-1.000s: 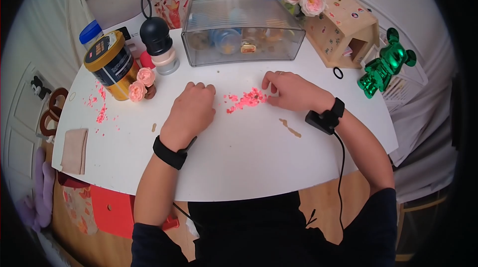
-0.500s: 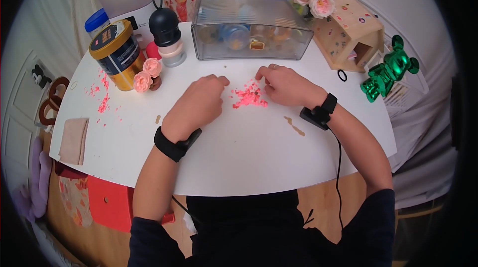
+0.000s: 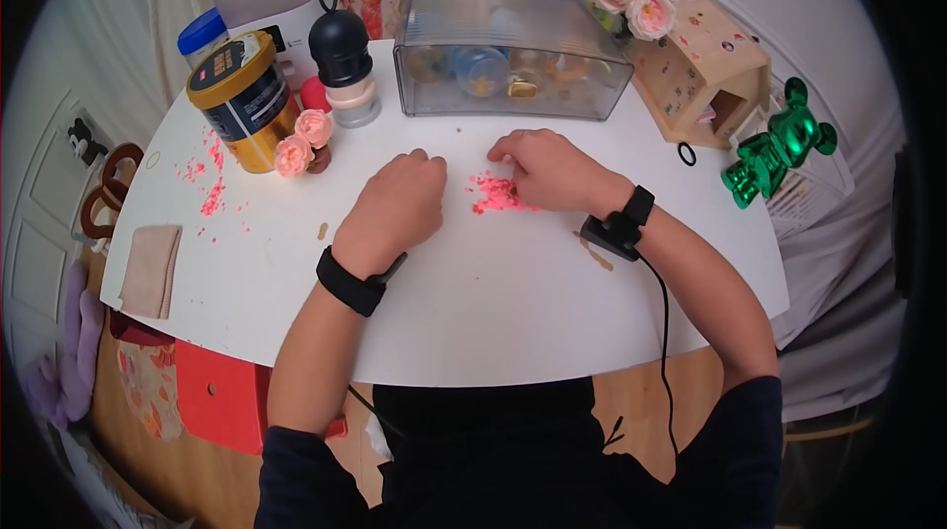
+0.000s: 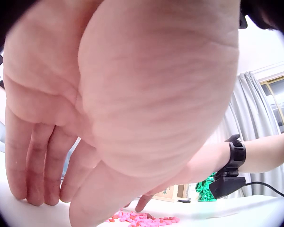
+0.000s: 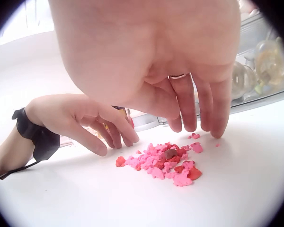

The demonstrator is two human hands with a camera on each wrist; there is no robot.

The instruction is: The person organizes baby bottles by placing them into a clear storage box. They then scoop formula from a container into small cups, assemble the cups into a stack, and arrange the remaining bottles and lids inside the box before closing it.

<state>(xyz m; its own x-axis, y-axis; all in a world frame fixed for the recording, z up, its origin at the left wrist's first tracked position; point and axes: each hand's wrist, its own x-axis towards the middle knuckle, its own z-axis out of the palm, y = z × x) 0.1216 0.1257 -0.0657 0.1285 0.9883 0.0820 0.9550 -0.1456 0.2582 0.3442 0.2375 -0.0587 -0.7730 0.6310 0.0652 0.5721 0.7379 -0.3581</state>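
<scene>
A small heap of pink and red crumbs [image 3: 493,192], with one brown bit among them, lies on the white table [image 3: 473,322]. In the right wrist view the crumbs [image 5: 158,163] look like torn bits of soft clay. My right hand [image 3: 562,174] is over the heap's right edge, its fingers pointing down beside the far crumbs and holding nothing. To the left of the heap is my left hand [image 3: 395,206], a short gap away. The left wrist view shows its fingers [image 4: 35,165] fairly straight, tips at the tabletop, palm bare.
More pink crumbs [image 3: 212,184] are scattered at the left, by a gold-and-black tub [image 3: 247,105] and pink flowers [image 3: 301,144]. A grey clear box [image 3: 513,80] stands at the back. On the right are a wooden house [image 3: 705,66] and a shiny green bear figure [image 3: 779,144]. A folded cloth [image 3: 151,271] lies at left.
The crumbs have gone from a stretched diagonal strip to a tighter heap. My right hand has moved left over its edge. My left hand reached near the heap, then drew back slightly.
</scene>
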